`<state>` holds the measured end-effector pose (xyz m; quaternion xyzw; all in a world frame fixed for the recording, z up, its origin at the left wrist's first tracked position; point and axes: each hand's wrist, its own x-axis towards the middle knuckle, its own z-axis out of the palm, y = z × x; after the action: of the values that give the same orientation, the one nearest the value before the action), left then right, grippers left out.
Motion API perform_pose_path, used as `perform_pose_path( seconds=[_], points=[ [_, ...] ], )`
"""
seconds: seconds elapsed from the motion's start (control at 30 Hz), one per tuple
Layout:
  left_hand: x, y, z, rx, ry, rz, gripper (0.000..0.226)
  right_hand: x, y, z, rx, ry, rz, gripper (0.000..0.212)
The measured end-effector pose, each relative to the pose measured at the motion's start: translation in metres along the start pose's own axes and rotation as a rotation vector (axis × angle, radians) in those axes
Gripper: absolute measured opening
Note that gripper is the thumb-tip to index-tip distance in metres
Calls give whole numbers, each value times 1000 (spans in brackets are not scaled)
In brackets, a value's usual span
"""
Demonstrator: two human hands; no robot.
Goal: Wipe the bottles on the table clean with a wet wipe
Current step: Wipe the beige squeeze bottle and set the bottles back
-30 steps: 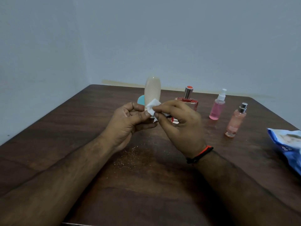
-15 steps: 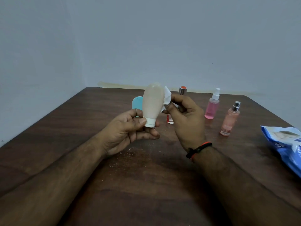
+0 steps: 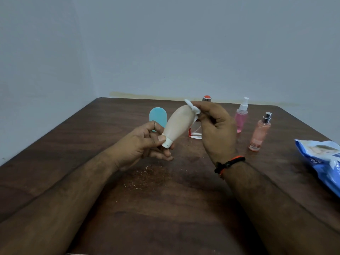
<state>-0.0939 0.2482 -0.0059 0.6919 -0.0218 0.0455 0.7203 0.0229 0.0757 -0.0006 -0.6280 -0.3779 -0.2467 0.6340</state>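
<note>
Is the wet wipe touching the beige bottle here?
Touching. The head view shows the right hand pressing the wet wipe against the beige bottle at its upper end.

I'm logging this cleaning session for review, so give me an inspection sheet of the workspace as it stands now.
Surface: dark wooden table, a patch of fine specks near the middle.
Job's things: beige bottle held tilted, cap down; white wipe against its upper end; red square bottle mostly hidden; pink spray bottle and peach spray bottle standing upright.
Clutter: blue rounded thing behind the left hand; blue wipe packet at the right edge.
Grips: left hand pinches the bottle's cap; right hand pinches the wipe.
Cables: nothing seen.
Surroundings: plain pale walls.
</note>
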Motion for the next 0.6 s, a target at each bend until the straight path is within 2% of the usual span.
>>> perform_pose_path(
  seconds=[0.13, 0.2, 0.4, 0.6],
  points=[
    [-1, 2, -4, 227, 88, 38, 22, 0, -3, -3, -187, -51, -178, 47],
    [-3, 3, -7, 374, 144, 90, 14, 0, -4, -3, -261, -57, -238, 45],
    [-10, 9, -11, 797, 262, 199, 17, 0, -2, -2, -406, -146, -322, 37],
    [-11, 10, -11, 963, 308, 240, 20, -2, -1, -1, -551, -257, -399, 37]
  ],
)
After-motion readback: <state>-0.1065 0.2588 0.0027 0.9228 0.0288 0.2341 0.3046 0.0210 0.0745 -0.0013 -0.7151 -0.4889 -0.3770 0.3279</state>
